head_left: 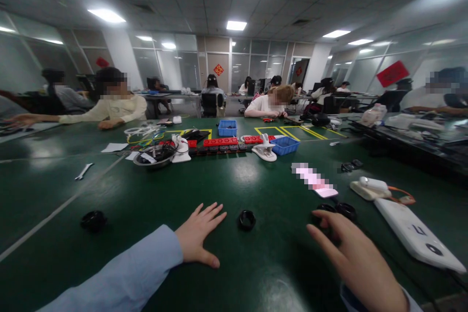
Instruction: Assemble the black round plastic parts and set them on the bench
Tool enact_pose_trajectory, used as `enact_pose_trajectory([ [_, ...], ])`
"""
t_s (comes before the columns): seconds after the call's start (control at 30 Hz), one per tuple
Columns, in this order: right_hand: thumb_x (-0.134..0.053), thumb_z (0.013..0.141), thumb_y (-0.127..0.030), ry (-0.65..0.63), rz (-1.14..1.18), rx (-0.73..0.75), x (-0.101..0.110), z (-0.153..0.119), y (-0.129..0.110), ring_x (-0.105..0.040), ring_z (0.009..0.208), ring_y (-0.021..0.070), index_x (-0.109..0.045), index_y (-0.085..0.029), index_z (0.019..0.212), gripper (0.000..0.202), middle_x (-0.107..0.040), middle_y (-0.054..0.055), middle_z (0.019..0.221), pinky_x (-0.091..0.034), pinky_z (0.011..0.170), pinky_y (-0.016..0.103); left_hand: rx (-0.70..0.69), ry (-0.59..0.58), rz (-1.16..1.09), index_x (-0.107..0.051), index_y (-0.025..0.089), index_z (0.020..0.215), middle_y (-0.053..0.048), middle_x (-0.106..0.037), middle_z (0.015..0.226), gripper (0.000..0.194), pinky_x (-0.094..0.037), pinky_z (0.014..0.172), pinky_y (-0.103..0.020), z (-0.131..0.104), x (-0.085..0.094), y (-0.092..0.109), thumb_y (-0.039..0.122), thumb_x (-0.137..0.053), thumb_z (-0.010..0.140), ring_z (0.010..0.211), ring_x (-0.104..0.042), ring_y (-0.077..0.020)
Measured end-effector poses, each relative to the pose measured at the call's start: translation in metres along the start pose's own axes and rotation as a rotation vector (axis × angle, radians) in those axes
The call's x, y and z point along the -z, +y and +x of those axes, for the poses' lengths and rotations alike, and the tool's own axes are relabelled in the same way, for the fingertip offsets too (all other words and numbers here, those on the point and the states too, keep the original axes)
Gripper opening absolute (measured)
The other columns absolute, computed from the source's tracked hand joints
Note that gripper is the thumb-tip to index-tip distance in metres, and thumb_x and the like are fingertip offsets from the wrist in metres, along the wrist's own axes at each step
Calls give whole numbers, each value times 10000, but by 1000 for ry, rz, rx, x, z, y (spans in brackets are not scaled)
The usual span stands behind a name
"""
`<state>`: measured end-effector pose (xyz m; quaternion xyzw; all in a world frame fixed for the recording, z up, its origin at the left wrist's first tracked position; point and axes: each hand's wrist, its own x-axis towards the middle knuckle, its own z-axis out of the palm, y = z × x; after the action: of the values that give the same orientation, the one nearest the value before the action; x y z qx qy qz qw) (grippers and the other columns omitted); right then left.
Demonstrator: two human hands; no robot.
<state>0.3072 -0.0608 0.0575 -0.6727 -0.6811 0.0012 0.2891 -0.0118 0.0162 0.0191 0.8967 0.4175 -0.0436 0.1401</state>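
Observation:
My left hand (201, 234) lies palm down on the green table, fingers spread, holding nothing. Just right of its fingertips a black ring-shaped part (247, 220) rests on the tabletop, apart from the hand. My right hand (353, 248) is at the right, thumb and forefinger apart and slightly curved. Two round black parts, one of them a black ring (345, 211), sit beside and partly behind its fingers; whether the hand touches them is hard to see. Another black part (94, 221) lies far to the left, beyond my left sleeve.
A phone (314, 181), a white power bank (419, 234) and a white case (369, 188) lie at the right. Red power strips (221, 142), blue bins (285, 146) and a bowl of cables (155, 155) line the middle. A wrench (84, 171) lies left. Several people sit beyond.

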Motion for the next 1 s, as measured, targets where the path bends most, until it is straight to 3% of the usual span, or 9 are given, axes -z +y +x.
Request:
enact_pose_trajectory([
  [0.13, -485, 770, -411, -223, -44, 172, -24, 21, -61, -520, 943, 240, -487, -178, 1148, 444, -553, 95, 1046, -421, 804, 363, -21, 15, 12, -149, 215, 1357, -82, -101, 1428, 1012, -46, 1016, -525, 1, -3, -3, 736, -506, 566, 1293, -87, -292],
  [0.27, -549, 732, -405, -272, -143, 182, -65, 40, -87, -492, 986, 274, -348, -151, 1281, 637, -496, 135, 1147, -416, 779, 360, -26, 27, 22, -155, 216, 1357, -83, -97, 1427, 987, -47, 1016, -527, 1, -4, -3, 710, -515, 582, 1294, -88, -288],
  [0.4, -531, 728, -475, -356, -210, 131, -95, 45, -87, -506, 938, 294, -288, -127, 1316, 725, -504, 160, 1105, -423, 712, 374, -32, 27, 4, -148, 222, 1358, -80, -97, 1428, 984, -49, 1016, -531, 1, -4, -4, 707, -513, 584, 1292, -80, -300],
  [0.6, -555, 719, -415, -372, -127, 188, -104, 43, -85, -505, 937, 252, -426, -186, 1220, 566, -524, 112, 1035, -403, 747, 333, -51, 44, 9, -176, 201, 1355, -91, -112, 1424, 973, -48, 1017, -531, 1, -6, -5, 716, -495, 594, 1289, -91, -305],
  [0.8, -511, 726, -286, -473, 268, 142, -105, 43, -87, -515, 888, 213, -623, -203, 881, 208, -553, 64, 912, -364, 801, 335, -60, 42, 26, -186, 187, 1353, -102, -119, 1418, 958, -54, 1019, -519, 1, -4, -4, 719, -472, 610, 1293, -94, -281],
  [0.9, -508, 686, -222, -558, 427, 59, -106, 43, -86, -524, 915, 198, -629, -202, 868, 219, -577, 51, 933, -362, 841, 322, -48, 28, 33, -177, 195, 1354, -94, -113, 1420, 961, -58, 1017, -523, 1, -2, -3, 718, -475, 605, 1295, -88, -275],
  [1.0, -421, 694, -192, -707, 598, -98, -106, 45, -86, -591, 735, 166, -575, -160, 980, 327, -613, 71, 904, -459, 704, 320, -40, 19, 29, -173, 195, 1355, -96, -107, 1421, 966, -60, 1015, -526, 1, -2, -3, 714, -483, 601, 1294, -85, -282],
])
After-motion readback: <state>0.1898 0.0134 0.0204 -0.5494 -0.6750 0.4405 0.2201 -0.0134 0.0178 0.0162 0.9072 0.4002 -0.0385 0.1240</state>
